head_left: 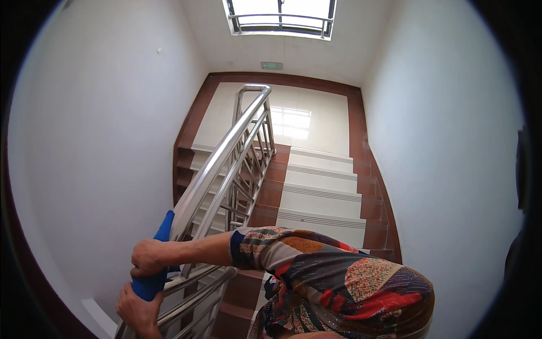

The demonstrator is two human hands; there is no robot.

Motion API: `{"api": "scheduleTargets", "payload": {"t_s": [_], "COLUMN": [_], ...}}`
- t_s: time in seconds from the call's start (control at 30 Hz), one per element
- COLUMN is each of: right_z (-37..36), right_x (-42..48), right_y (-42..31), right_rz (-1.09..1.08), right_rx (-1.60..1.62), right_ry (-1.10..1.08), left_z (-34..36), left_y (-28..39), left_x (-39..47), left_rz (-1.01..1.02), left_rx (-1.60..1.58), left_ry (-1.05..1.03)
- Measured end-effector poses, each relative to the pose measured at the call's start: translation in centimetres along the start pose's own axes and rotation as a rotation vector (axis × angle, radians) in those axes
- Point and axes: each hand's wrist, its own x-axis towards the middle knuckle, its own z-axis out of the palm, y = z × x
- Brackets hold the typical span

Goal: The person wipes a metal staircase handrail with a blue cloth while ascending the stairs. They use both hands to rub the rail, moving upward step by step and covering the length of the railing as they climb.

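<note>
A blue cloth [148,286] is wrapped over the round stainless steel handrail [218,154] at the lower left. My right hand [148,256], at the end of the arm in a patterned sleeve, is closed on the upper part of the cloth. Just below it, my left hand [139,308] grips the lower part of the cloth against the rail, its thumb at the cloth's edge. A pointed end of the cloth lies along the rail above my right hand. The rail's underside at the hands is hidden.
White and red-brown stairs [322,193] descend to a tiled landing [322,106]. Steel balusters [243,186] stand beside them. White walls [436,127] flank the stairwell, with a barred window [279,19] and a green sign [272,65] at the far end.
</note>
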Motion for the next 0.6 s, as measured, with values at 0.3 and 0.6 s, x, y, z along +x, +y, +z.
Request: {"api": "scheduleTargets", "payload": {"t_s": [0.3,0.6], "right_z": [0.1,0.5], "right_x": [0.2,-0.9], "right_y": [0.7,2.3], "right_rz": [0.045,-0.005], "right_rx": [-0.078,-0.125], "right_ry": [0.02,0.126], "left_z": [1.4,1.6], "left_y": [1.3,1.5], "left_x": [0.9,1.0], "left_rz": [0.054,0.059], "left_rx": [-0.049,-0.022], "left_ry": [0.137,0.172]}}
